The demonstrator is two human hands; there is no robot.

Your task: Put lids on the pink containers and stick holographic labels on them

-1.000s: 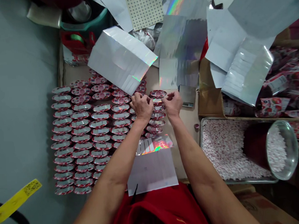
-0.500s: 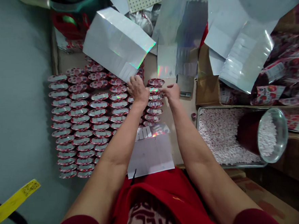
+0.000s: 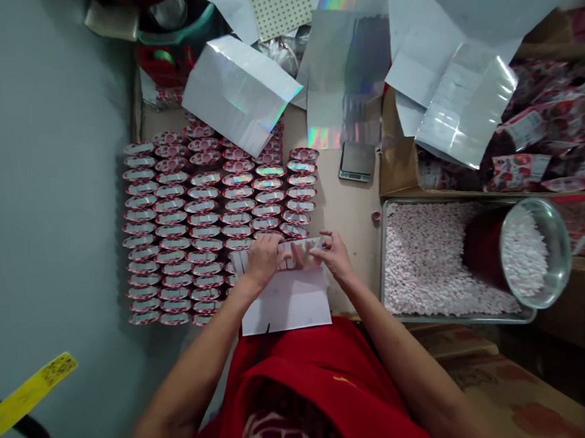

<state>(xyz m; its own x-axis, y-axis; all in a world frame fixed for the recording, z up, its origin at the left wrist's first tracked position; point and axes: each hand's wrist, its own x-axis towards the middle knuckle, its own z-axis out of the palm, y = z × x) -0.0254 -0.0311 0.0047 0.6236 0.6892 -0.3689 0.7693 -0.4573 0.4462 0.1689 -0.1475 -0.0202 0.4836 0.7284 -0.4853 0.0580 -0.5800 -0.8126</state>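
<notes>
A sticker sheet (image 3: 286, 303), white below and shiny along its top strip, lies in front of my body. On the upper strip's left part my left hand (image 3: 265, 259) rests with bent fingers, gripping the edge. My right hand (image 3: 334, 255) pinches the top right corner between thumb and fingers. Just beyond the sheet, packed rows of red-and-white oval-topped packs (image 3: 205, 218) fill the left side of the table. Most of their tops carry pale or shiny strips; several at the back show pink round spots instead.
Right of the sheet stands a metal tray (image 3: 384, 259) of small white pellets, with a pellet-filled cup (image 3: 530, 256) lying in it. Behind are a small scale (image 3: 356, 162), loose shiny sheets (image 3: 240, 86) and a cardboard box (image 3: 399, 165) of packets. A tiny cap (image 3: 376, 216) lies near the tray.
Both hands have come back from the right-hand column of packs to the sticker sheet near my body and now grip its upper edge. The view has shifted slightly.
</notes>
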